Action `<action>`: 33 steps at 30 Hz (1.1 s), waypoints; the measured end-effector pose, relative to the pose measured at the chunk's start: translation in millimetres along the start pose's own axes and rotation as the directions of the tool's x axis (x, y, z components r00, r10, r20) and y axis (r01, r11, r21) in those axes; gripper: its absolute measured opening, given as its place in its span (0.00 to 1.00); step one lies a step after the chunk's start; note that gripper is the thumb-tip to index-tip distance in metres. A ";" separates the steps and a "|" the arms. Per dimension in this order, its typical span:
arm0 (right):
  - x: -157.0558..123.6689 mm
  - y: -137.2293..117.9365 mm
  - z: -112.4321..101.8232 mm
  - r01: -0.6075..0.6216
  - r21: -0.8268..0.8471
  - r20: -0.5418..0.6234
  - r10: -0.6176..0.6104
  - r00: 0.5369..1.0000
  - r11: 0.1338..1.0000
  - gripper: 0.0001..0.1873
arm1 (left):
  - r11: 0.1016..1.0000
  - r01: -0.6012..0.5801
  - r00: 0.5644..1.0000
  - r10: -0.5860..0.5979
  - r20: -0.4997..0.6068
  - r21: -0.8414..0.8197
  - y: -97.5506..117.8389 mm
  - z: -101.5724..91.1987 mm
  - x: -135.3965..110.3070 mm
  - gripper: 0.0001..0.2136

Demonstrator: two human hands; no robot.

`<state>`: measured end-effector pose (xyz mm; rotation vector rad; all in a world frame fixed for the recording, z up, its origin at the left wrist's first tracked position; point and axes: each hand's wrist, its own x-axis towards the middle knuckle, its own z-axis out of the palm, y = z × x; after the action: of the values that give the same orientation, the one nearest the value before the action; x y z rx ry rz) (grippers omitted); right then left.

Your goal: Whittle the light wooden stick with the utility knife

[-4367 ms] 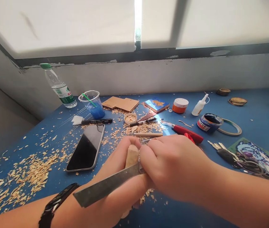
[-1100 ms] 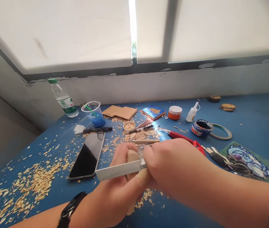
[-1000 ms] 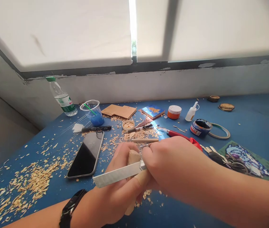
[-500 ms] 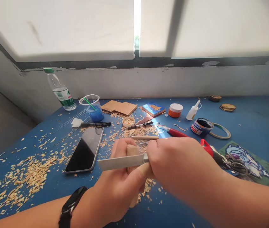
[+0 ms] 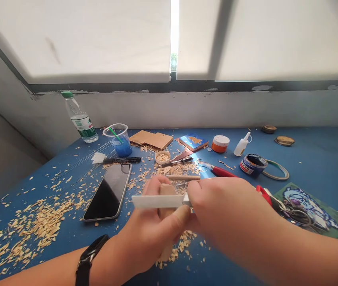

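My left hand [image 5: 147,230] is closed around a pale piece of wood [image 5: 166,190], whose upper end shows between the fingers and whose lower end pokes out beneath the palm. In my right hand [image 5: 216,202] is a knife; its flat grey blade [image 5: 157,201] points left and lies across the wood. The handle is hidden inside the right fist. My left thumb presses close to the base of the blade, by the right fist. Wood shavings [image 5: 183,240] lie on the blue table [image 5: 222,262] below both hands.
A phone [image 5: 107,192] and a shavings pile [image 5: 43,220] lie left. Behind stand a water bottle [image 5: 81,119], a cup of blue liquid [image 5: 122,145], an orange jar [image 5: 220,143], a glue bottle [image 5: 242,145] and an open paint jar [image 5: 252,165]. Red-handled scissors [image 5: 267,195] sit right.
The blade has shifted slightly right along with my right fist and now lies more level across the wood. The whole view has tilted a little. Both hands keep their hold.
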<state>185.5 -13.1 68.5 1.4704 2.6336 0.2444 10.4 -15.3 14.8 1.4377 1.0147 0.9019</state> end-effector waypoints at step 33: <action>-18.6 21.8 26.0 0.112 0.140 -0.245 -0.075 0.967 0.984 0.24 | 0.773 -0.468 0.883 0.424 0.201 0.428 -9.8 -14.9 20.0 0.14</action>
<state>218.1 -15.5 47.7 1.4352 2.9670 0.2274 2.2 8.9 6.4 2.1812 0.8614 0.9488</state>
